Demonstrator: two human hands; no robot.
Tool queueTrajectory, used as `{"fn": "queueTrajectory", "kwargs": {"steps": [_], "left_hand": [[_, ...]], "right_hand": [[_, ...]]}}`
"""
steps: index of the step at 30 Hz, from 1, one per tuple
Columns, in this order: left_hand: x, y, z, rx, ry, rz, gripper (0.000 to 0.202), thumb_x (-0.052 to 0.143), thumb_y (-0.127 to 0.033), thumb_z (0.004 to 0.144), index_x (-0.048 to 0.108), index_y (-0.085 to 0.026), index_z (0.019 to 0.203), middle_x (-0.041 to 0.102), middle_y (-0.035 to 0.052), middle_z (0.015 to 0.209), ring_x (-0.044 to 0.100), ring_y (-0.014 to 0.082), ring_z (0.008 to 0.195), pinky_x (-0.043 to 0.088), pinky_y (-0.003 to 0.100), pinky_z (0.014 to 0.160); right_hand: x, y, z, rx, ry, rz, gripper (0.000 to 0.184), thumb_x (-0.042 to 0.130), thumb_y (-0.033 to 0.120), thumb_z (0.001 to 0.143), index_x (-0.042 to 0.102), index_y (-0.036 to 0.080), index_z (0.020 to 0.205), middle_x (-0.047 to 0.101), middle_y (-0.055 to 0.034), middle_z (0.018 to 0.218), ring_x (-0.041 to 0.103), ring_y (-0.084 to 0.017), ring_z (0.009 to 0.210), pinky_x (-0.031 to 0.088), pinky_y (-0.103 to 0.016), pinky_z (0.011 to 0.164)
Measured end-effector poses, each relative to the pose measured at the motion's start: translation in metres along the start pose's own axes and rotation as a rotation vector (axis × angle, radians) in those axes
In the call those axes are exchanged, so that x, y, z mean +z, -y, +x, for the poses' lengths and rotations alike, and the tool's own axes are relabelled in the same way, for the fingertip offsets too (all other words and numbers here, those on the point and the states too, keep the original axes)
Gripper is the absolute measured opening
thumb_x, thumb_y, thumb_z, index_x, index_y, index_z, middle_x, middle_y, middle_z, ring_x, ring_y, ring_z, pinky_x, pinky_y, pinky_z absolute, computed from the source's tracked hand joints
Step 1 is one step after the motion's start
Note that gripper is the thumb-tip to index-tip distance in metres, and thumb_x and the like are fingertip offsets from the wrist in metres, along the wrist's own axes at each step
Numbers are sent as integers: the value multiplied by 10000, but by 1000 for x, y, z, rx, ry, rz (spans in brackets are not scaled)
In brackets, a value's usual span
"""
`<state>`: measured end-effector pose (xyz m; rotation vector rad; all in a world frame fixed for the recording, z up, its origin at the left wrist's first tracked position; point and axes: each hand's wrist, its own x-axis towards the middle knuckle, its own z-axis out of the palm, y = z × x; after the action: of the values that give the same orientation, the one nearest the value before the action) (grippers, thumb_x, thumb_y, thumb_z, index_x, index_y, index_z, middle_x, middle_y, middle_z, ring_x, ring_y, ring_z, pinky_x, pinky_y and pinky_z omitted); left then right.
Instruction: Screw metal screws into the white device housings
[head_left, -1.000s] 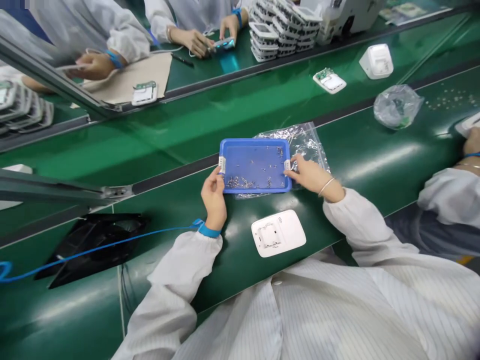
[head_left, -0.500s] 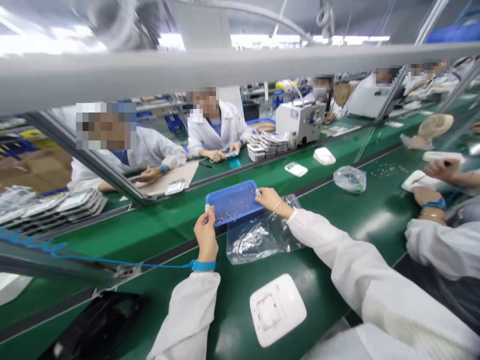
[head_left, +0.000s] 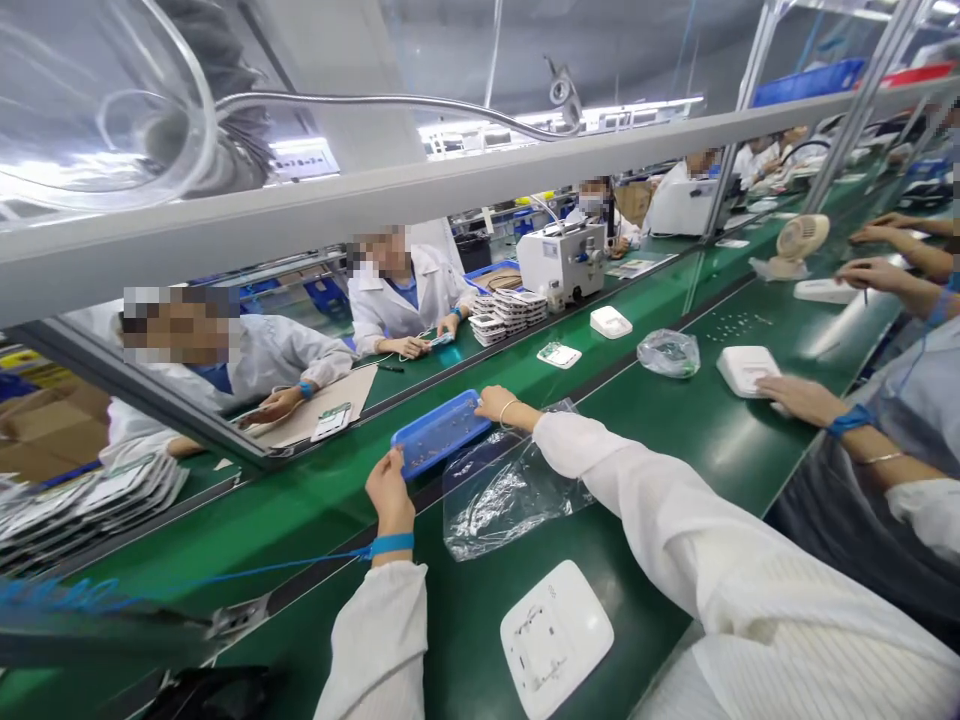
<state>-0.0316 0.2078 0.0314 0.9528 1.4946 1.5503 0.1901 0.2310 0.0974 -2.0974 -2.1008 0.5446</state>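
Note:
Between my two hands is a shallow blue tray (head_left: pixel 442 432) with small loose pieces, too small to name, scattered over its bottom. My left hand (head_left: pixel 391 492), a blue strap around its wrist, pinches the tray's near left end. At the far right end, my right hand (head_left: pixel 502 405) has its fingers closed on the rim. A clear plastic bag (head_left: pixel 495 500) lies flat on the green surface just in front of the tray. Closer to me rests a white rounded housing (head_left: pixel 556 640) with a square recess facing up.
Two people in white coats sit across the line; stacked white panels (head_left: pixel 97 505) lie at left. A metal frame rail (head_left: pixel 375 180) crosses above. At right, a co-worker's hand (head_left: pixel 802 400) touches another white housing (head_left: pixel 750 370). A crumpled clear bag (head_left: pixel 667 353) lies nearby.
My view has shifted, and the tray looks narrower, with both hands still on its ends. The co-worker on the right has moved one hand along the white housing.

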Motion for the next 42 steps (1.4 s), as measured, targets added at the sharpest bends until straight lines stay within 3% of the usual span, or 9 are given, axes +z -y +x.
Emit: {"fn": "queueTrajectory", "kwargs": {"steps": [6, 11, 17, 22, 24, 26, 29, 33, 42], "left_hand": [[-19, 3, -59, 81, 158, 10, 286, 574, -377, 898, 665, -148, 1044, 649, 92, 1257, 557, 237, 1241, 403, 391, 1110], [-54, 20, -118, -19, 403, 159, 394, 654, -569, 785, 696, -239, 995, 661, 86, 1245, 566, 329, 1229, 399, 498, 1100], [-62, 29, -142, 21, 547, 432, 444, 580, -687, 756, 660, -278, 909, 630, 82, 1274, 546, 343, 1228, 415, 503, 1064], [-60, 18, -145, 374, 360, 601, 461, 524, -673, 798, 661, -234, 832, 477, 156, 1375, 346, 402, 1360, 223, 607, 1126], [-54, 10, -149, 402, 358, 501, 387, 549, -597, 834, 652, -225, 866, 531, 140, 1297, 419, 365, 1302, 276, 556, 1113], [-42, 2, -153, 276, 438, 310, 319, 599, -525, 842, 634, -214, 902, 641, 95, 1072, 582, 292, 1078, 416, 448, 1013], [-18, -1, -156, 123, 494, 197, 319, 655, -504, 811, 616, -189, 843, 670, 48, 820, 642, 219, 792, 509, 332, 792], [2, 10, -153, -61, 514, 48, 332, 743, -463, 754, 612, -171, 842, 690, 38, 817, 663, 179, 721, 526, 288, 748], [6, 11, -149, -411, 612, -248, 241, 775, -317, 778, 614, -138, 763, 665, 27, 754, 649, 115, 687, 544, 215, 717]], "right_hand": [[4, -20, -57, -3, -85, -54, 367, 572, 395, 930, 570, 157, 1209, 604, -84, 1197, 613, -195, 1040, 539, -415, 891], [40, -53, -129, 57, -138, -105, 359, 548, 393, 945, 562, 155, 1213, 633, -71, 1117, 636, -171, 956, 553, -389, 850], [71, -73, -153, 99, -92, -146, 383, 516, 400, 962, 538, 151, 1253, 660, -57, 1030, 658, -155, 875, 565, -371, 810], [55, -71, -161, 6, -112, -151, 403, 346, 314, 1003, 496, 89, 1302, 678, -184, 1033, 694, -275, 927, 549, -408, 775], [44, -64, -166, -96, -121, -132, 438, 292, 390, 1016, 475, 154, 1337, 650, -178, 1166, 675, -266, 1021, 532, -383, 828], [35, -52, -167, -313, -83, -41, 481, 328, 489, 1003, 396, 241, 1409, 632, -103, 1256, 641, -207, 1112, 498, -324, 914], [33, -34, -161, -640, 35, 156, 507, 458, 493, 966, 392, 245, 1404, 624, -55, 1301, 606, -175, 1171, 470, -272, 920], [44, -26, -144, -561, 43, 113, 315, 451, 409, 986, 542, 186, 1189, 696, -77, 1156, 668, -205, 1004, 443, -263, 736], [51, -45, -123, -711, 55, 163, 162, 435, 243, 974, 540, 159, 1064, 699, -39, 979, 633, -143, 821, 371, -230, 667]]}}
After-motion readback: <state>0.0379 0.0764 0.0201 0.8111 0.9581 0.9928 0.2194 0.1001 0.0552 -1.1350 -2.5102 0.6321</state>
